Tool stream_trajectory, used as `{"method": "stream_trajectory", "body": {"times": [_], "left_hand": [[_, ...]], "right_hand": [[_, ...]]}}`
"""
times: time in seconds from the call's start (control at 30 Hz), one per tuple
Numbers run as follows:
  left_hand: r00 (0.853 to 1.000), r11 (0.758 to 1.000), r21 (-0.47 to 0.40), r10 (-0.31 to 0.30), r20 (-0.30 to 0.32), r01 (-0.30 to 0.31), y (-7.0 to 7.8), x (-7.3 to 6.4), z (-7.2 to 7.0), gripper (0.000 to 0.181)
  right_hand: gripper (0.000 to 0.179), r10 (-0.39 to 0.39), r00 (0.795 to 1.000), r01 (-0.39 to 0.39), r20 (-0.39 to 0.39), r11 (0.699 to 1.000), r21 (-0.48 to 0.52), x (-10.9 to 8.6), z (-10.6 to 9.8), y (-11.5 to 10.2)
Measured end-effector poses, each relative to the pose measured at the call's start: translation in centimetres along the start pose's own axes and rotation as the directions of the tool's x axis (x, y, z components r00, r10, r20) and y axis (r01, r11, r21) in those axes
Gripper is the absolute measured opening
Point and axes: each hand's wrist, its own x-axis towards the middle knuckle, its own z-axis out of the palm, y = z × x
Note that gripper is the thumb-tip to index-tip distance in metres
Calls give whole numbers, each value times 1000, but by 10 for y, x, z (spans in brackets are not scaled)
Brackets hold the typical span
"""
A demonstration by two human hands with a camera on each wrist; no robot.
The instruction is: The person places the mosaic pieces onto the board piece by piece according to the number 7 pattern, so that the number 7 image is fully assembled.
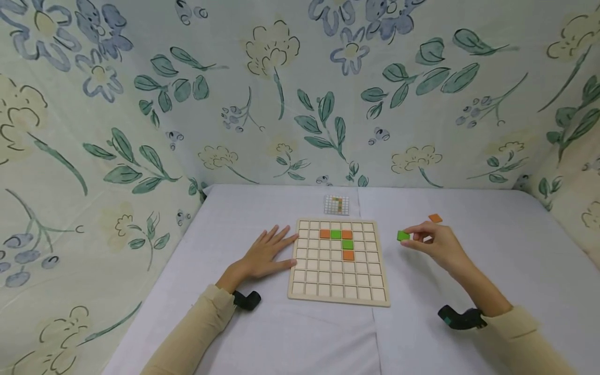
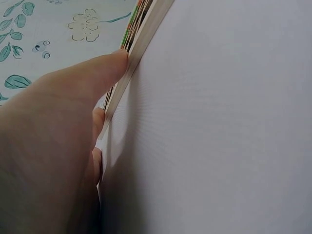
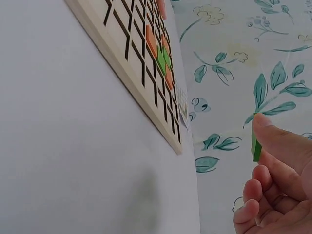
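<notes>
A pale wooden grid board [image 1: 323, 291] lies flat on the table, with orange and green square tiles set in several of its cells. At the board's left edge, my left hand [image 1: 264, 258] has its fingers spread; the thumb [image 2: 114, 63] touches the rim. To the right of the board, my right hand [image 1: 438, 245] pinches a green square tile [image 1: 402, 236] between thumb and finger, raised off the cloth. The same green tile [image 3: 256, 141] shows edge-on in the right wrist view, the other fingers loosely curled below it.
Behind the board lies a small printed pattern card [image 1: 336, 205] with a coloured grid. One orange tile [image 1: 435, 217] rests on the white cloth [image 1: 328, 338] beyond my right hand. Floral fabric [image 1: 281, 104] hangs at the back and sides.
</notes>
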Motion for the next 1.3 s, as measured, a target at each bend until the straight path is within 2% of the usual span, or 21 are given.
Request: {"method": "stream_trajectory", "body": {"times": [0.5, 0.7, 0.87, 1.0, 1.1, 1.3], "left_hand": [[1000, 1000, 2, -1, 1, 1, 1, 0, -1, 77], [1000, 1000, -1, 11, -9, -11, 3, -1, -4, 77], [1000, 1000, 1, 13, -12, -13, 2, -1, -3, 77], [1000, 1000, -6, 9, -7, -9, 0, -1, -2, 78], [1000, 1000, -9, 12, -7, -12, 0, -1, -2, 78], [1000, 1000, -12, 22, -10, -22, 0, -1, -2, 77]], "right_hand": [[25, -28, 994, 19, 109, 996, 84, -8, 48, -32], [26, -36, 987, 12, 154, 988, 151, -9, 64, -40], [26, -19, 984, -13, 176, 983, 183, -9, 76, -44], [26, -47, 980, 7, 192, 979, 204, -10, 84, -45], [26, -69, 977, 30, 200, 980, 195, -10, 90, -44], [25, -41, 978, 5, 204, 985, 172, -10, 99, -43]]}}
